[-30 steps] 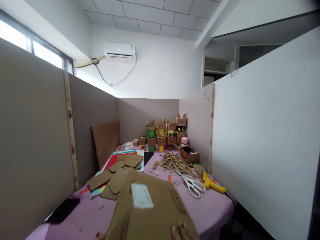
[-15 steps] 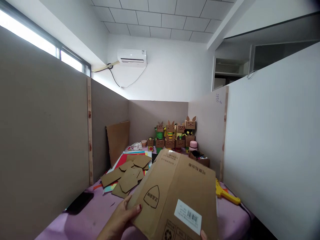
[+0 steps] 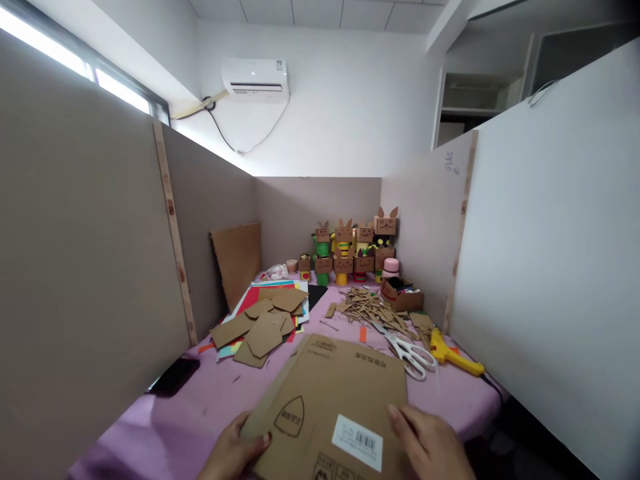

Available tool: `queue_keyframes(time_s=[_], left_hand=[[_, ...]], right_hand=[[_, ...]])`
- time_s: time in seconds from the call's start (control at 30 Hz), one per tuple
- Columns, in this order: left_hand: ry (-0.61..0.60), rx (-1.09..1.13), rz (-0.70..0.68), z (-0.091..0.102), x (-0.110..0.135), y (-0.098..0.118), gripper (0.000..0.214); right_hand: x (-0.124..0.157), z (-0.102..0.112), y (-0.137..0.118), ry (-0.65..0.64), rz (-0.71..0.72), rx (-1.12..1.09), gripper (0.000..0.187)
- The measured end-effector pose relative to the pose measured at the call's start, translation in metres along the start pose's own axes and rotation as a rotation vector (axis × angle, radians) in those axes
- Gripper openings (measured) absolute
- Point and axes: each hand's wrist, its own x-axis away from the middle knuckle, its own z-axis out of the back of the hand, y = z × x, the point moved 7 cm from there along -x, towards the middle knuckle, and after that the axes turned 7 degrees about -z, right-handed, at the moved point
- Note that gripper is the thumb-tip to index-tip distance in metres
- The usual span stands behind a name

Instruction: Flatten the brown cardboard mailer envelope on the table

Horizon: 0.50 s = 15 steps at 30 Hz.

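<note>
A flattened brown cardboard box [image 3: 350,390], with dark print and a white barcode label [image 3: 358,441], is low in front of me at the near side of the table. My left hand [image 3: 239,450] grips its lower left edge, the thumb lying on top. At the right edge, beside the label, my right hand [image 3: 431,445] is closed on the cardboard with its fingertips over the face. White-handled scissors [image 3: 411,355] lie just past the box's right corner. Both hands are partly cut off by the bottom of the view.
Cut cardboard pieces [image 3: 265,333] lie on coloured paper at left, near a black phone [image 3: 175,377]. Cardboard scraps [image 3: 373,308] and a yellow glue gun [image 3: 455,355] are at right. Cardboard animal figures [image 3: 344,263] stand behind, beside a small open box [image 3: 403,298]. Partitions flank the purple-covered table [image 3: 200,433].
The box has come down and left, uncovering the scissors and scraps behind it. More of my right hand shows on its right edge. The view has tilted downward.
</note>
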Motion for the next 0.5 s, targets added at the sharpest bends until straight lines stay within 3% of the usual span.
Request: queue_keyframes(time_s=[0.07, 0.13, 0.27, 0.33, 0.5], left_hand=[[-0.011, -0.013, -0.032, -0.001, -0.001, 0.003, 0.058], [-0.025, -0.047, -0.075, -0.001, -0.001, 0.006, 0.057], [-0.065, -0.186, -0.142, -0.002, -0.001, 0.014, 0.055], [-0.094, -0.281, -0.147, -0.001, -0.001, 0.019, 0.051], [-0.105, -0.611, -0.137, 0.006, -0.005, 0.041, 0.023]], right_hand=[[-0.021, -0.012, -0.033, -0.003, 0.122, -0.003, 0.056], [-0.039, -0.043, -0.055, -0.113, 0.181, 0.076, 0.066], [-0.056, -0.099, -0.063, -0.281, 0.263, 0.170, 0.075], [-0.057, -0.107, -0.058, -0.296, 0.263, 0.199, 0.076], [-0.052, -0.101, -0.059, -0.305, 0.265, 0.239, 0.074]])
